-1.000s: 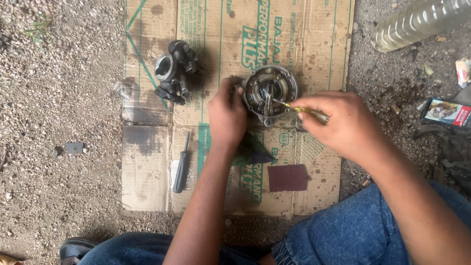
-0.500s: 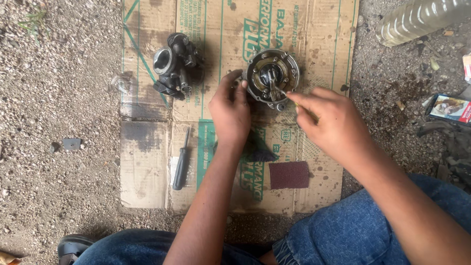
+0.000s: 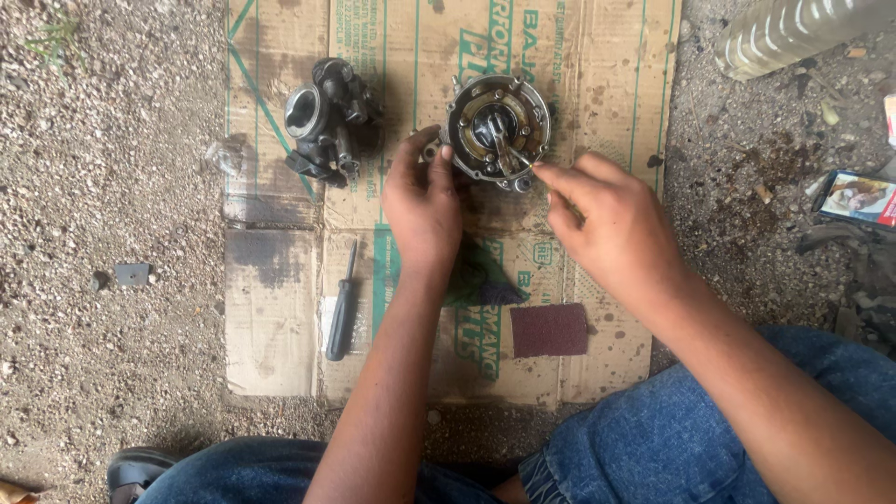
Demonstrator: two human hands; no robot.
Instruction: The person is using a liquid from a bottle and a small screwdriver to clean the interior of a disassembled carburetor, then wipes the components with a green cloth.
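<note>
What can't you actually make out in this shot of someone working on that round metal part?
All in the head view:
- The thin tool in the right hand: too small to tell what it is.
- The near rim of the round metal part: covered by the left hand.
- The clear plastic bottle: cut off by the top edge.
- The small carton: cut off by the right edge.
- The dark item under the left forearm: mostly hidden.
</note>
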